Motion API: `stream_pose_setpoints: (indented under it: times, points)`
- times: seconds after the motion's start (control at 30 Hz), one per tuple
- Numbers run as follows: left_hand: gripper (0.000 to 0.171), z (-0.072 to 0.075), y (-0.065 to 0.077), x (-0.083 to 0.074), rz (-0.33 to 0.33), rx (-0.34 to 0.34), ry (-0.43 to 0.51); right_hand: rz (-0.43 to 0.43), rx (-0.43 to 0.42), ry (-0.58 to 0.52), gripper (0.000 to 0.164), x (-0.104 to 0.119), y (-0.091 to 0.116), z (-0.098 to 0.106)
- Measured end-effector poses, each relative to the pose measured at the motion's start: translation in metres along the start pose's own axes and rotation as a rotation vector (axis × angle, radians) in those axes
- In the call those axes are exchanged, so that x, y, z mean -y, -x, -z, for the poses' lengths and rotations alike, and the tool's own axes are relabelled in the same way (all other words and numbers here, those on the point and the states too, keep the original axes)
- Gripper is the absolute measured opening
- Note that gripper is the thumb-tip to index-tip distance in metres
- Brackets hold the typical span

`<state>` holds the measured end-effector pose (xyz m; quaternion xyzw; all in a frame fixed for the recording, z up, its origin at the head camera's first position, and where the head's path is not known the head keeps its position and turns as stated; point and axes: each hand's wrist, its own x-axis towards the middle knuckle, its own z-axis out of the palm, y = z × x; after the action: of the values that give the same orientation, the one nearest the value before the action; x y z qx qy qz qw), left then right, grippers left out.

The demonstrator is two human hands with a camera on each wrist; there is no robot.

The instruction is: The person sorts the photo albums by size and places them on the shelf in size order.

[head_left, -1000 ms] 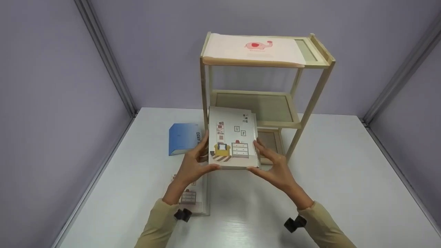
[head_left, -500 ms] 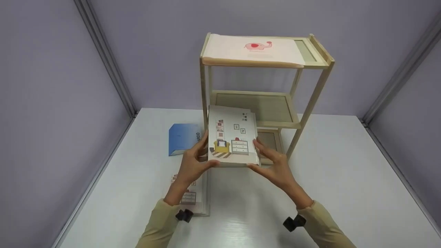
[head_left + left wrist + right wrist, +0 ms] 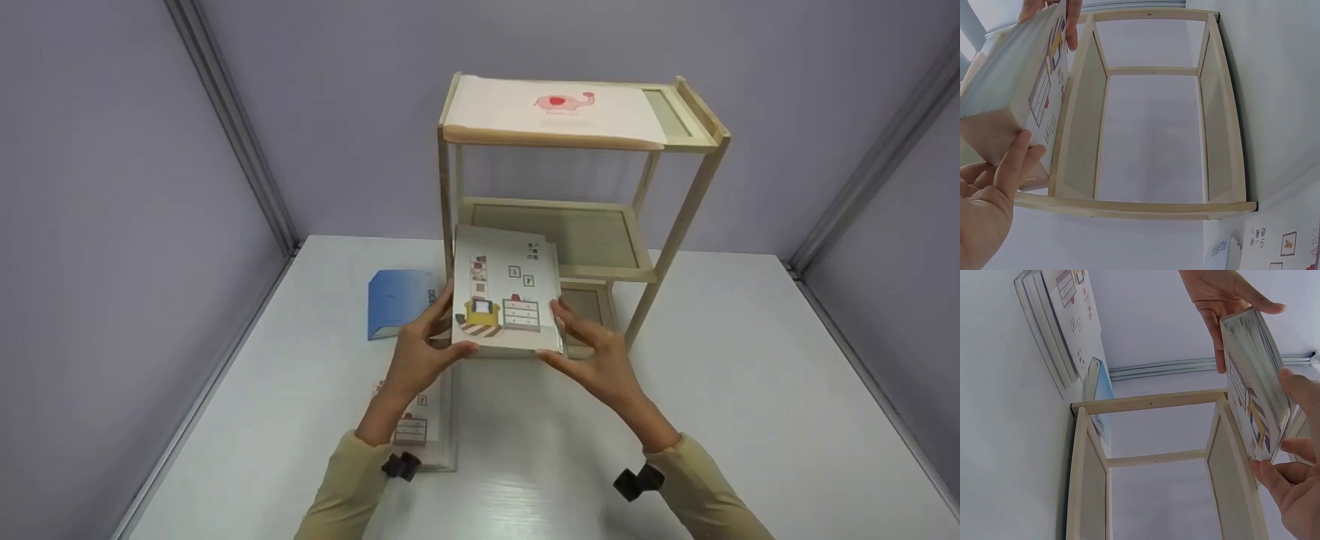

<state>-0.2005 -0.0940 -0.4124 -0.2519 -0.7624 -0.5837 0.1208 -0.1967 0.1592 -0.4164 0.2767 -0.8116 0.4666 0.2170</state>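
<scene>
The fingers [image 3: 441, 306] of the left hand [image 3: 415, 365] and the right hand [image 3: 606, 366] are clamped on both sides of a thick white book [image 3: 508, 251], with the thumbs along its near edge. The book is tilted, at the left front of the middle board [image 3: 600, 236] of the wooden rack [image 3: 688, 214]; whether it touches this board is hard to tell. It is probably rather heavy, with stiff covers, and the smooth surface may slip. A hold at both sides seems best, so that the covers stay together.
</scene>
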Motion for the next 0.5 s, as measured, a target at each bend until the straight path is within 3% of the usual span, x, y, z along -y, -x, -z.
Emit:
stream_pose_setpoints:
  times: [0.17, 0.27, 0.5]
  points:
    - [0.092, 0.0, -0.003, 0.016, 0.028, 0.011, 0.008, -0.014, -0.005, 0.008, 0.062, 0.0, -0.002, 0.0]
    - [0.092, 0.0, -0.006, 0.029, 0.03, 0.004, 0.008, -0.043, -0.015, 0.016, 0.064, -0.012, -0.002, -0.004]
    - [0.089, -0.002, -0.009, 0.033, 0.012, -0.037, -0.002, -0.054, -0.044, 0.032, 0.063, -0.033, -0.003, -0.008]
